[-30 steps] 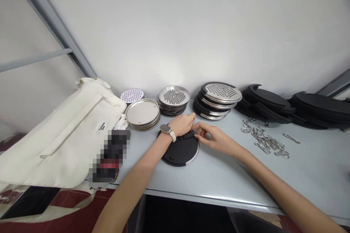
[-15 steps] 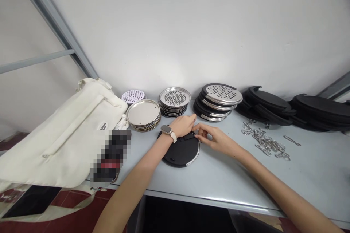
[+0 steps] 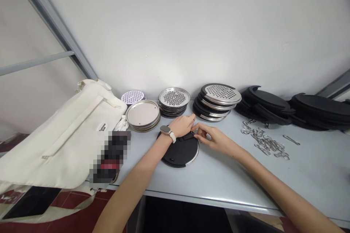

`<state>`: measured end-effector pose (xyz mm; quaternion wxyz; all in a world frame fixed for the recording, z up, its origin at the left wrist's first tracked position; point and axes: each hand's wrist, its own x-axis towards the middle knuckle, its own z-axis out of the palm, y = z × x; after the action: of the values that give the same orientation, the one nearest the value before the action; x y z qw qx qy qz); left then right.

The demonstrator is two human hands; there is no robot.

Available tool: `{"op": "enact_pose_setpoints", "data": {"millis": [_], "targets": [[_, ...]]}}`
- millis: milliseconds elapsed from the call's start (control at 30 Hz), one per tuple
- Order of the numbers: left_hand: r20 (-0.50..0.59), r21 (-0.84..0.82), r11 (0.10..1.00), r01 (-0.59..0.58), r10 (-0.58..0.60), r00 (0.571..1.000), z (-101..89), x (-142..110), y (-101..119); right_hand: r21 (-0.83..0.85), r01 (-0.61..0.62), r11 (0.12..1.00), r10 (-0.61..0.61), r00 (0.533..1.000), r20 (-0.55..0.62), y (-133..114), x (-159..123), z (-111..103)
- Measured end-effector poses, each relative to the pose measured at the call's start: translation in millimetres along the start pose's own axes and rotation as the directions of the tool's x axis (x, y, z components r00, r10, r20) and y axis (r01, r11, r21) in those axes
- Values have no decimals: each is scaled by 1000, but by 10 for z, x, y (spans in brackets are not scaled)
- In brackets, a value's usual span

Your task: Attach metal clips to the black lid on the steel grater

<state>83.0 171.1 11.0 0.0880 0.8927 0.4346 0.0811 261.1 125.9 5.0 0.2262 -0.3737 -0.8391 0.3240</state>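
Right hand (image 3: 216, 140) pinches a small metal ring (image 3: 193, 131) between thumb and fingertips at the edge of a black steel-rimmed disc (image 3: 179, 152) lying on a pale grey table (image 3: 232, 178), the flat, open left hand (image 3: 182, 125) steadying it.

What look like metal hooks (image 3: 264, 142) block the right hand's (image 3: 216, 139) rightward path.

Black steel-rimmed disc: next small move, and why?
Probably seat the small metal clip on the black tab at the edge of the round black steel-rimmed disc: the right hand pinches the clip there, while the left hand braces the disc.
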Motion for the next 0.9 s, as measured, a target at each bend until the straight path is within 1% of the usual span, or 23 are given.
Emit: {"op": "enact_pose_setpoints", "data": {"millis": [300,633,900], "targets": [[4,10,1000,11,-11,1000,21,10,-6,-9,-16,1000,16,1000,-2,1,-2,-5],[-11,8,1000,5,-5,1000,28,8,-17,14,6,1000,-6,1000,-12,1,-16,34],[-3,-1,1000,0,0,1000,24,3,-21,66,21,998,-16,998,-64,7,0,12]]}}
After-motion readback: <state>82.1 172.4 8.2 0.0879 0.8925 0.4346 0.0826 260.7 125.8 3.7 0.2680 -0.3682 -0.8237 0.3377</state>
